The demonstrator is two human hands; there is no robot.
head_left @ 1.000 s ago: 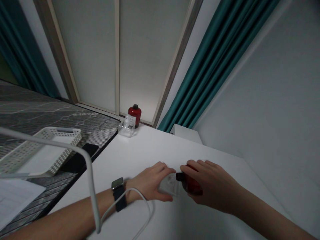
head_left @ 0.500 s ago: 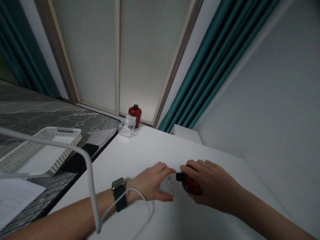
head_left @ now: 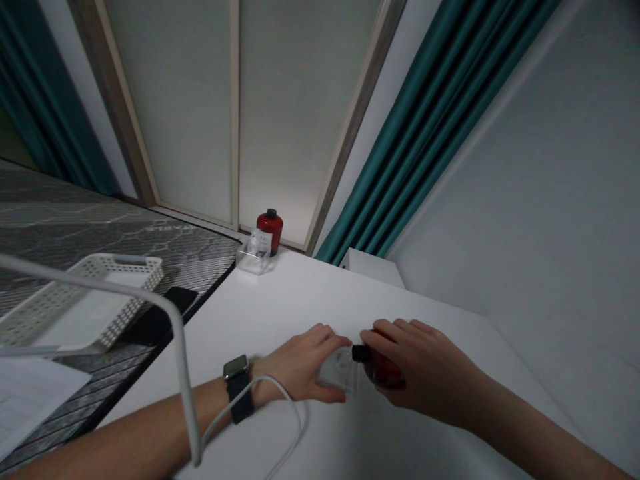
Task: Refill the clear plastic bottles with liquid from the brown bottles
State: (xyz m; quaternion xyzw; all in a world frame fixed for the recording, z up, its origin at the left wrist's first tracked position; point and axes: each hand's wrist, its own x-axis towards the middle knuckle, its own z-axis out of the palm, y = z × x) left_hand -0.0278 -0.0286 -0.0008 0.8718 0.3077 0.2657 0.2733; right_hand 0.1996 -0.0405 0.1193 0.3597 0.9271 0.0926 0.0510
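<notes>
My left hand (head_left: pixel 307 363) is wrapped around a small clear plastic box (head_left: pixel 341 371) over the white table, thumb on one side and fingers on the other. Inside the box a clear rounded shape shows faintly. My right hand (head_left: pixel 417 363) grips a dark red bottle (head_left: pixel 384 371) lying tilted, its black cap (head_left: pixel 359 353) pointing left to the rim of the box. Most of the bottle is hidden by my right fingers. A dark smartwatch (head_left: pixel 237 367) is on my left wrist.
Another red bottle (head_left: pixel 273 227) stands upright at the table's far corner beside a second clear box (head_left: pixel 253 259). At left are a white perforated basket (head_left: pixel 150 270), a black flat object (head_left: pixel 150 325) and paper (head_left: pixel 35 393). A white cable (head_left: pixel 180 347) crosses my left forearm.
</notes>
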